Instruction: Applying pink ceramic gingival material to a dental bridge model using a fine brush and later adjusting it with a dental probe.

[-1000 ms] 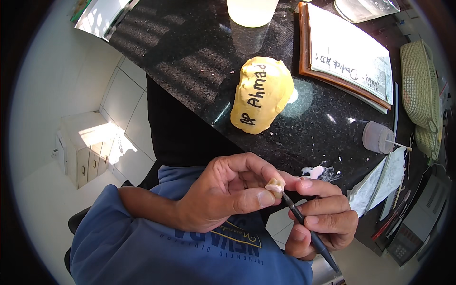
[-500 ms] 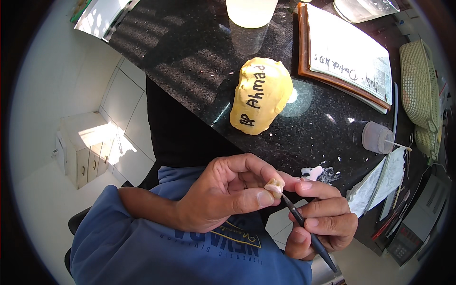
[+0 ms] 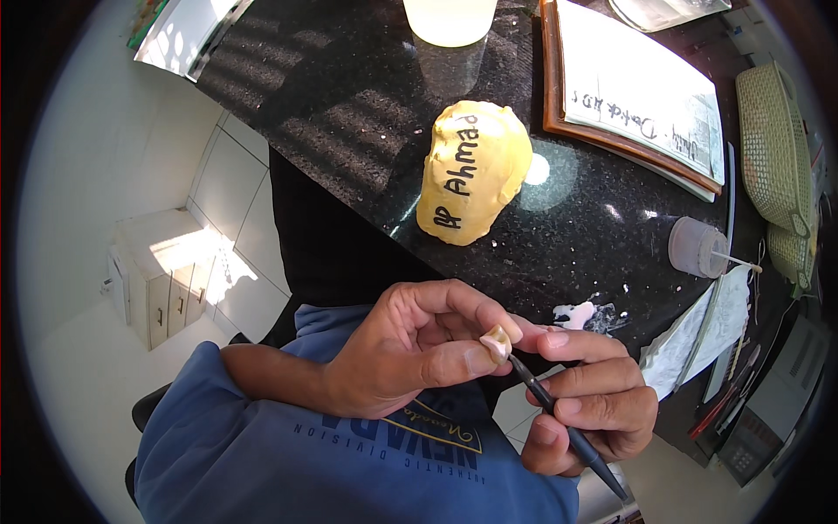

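Between thumb and fingertips, my left hand (image 3: 410, 354) pinches a small cream and white tooth-shaped piece (image 3: 497, 344). My right hand (image 3: 598, 402) is closed round a dark, slim pen-like tool (image 3: 567, 424). The tool's tip meets the lower right side of the piece, and its other end slants down to the right. One right fingertip reaches close to the left fingers. Beyond both hands, a yellow plaster cast (image 3: 476, 175) with black handwriting lies on the dark speckled table (image 3: 349, 113).
A wood-edged board with papers (image 3: 642, 87) lies at the far right. Nearer are a small clear cup (image 3: 696, 247) with a stick in it, a pinkish-white smear (image 3: 576, 314) and crumpled white paper (image 3: 698, 336). Woven baskets (image 3: 772, 157) and a grey device (image 3: 777, 410) stand right; a pale container (image 3: 449, 17) is at the back.
The tooth-shaped piece has turned slightly in my left fingertips. The tool's tip stays against it. The whole view has shifted a little.
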Action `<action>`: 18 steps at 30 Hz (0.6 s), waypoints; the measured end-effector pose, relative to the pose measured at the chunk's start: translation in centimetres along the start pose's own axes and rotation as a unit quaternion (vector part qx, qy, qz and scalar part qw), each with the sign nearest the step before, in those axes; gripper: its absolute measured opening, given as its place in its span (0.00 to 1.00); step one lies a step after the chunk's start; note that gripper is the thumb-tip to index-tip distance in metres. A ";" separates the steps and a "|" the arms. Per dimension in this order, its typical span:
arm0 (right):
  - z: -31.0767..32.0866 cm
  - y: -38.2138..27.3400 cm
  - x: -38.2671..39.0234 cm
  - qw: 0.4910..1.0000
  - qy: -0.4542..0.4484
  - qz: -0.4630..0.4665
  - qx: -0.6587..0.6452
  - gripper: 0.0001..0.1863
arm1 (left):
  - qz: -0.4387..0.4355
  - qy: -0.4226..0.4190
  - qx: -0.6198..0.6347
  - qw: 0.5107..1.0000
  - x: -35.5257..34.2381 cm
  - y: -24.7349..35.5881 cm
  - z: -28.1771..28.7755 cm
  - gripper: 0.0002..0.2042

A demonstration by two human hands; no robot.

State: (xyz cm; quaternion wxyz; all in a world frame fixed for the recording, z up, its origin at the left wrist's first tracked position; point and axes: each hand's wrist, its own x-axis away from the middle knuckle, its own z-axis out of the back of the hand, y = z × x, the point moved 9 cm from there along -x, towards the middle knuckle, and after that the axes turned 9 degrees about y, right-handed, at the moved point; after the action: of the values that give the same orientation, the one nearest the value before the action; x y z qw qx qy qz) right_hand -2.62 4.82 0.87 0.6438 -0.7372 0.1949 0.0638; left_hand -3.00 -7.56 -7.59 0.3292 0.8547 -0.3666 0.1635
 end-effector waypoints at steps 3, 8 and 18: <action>-0.3 -0.2 0.0 1.000 -0.022 0.005 0.020 0.16 | 0.000 -0.002 0.004 1.000 0.0 0.0 0.0 0.09; 0.7 0.3 0.2 0.998 0.022 -0.044 -0.031 0.13 | -0.012 -0.002 -0.034 0.999 -0.2 0.4 -0.1 0.08; 0.7 0.6 0.2 0.999 0.000 -0.047 -0.019 0.11 | -0.068 -0.041 -0.080 0.994 -0.2 1.5 -0.8 0.07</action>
State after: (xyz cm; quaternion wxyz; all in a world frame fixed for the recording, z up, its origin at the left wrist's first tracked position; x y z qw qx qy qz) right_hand -2.54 5.38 0.14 0.6322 -0.7573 0.1592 0.0373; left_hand -4.27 -7.68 -6.48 0.3917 0.8546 -0.3324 0.0755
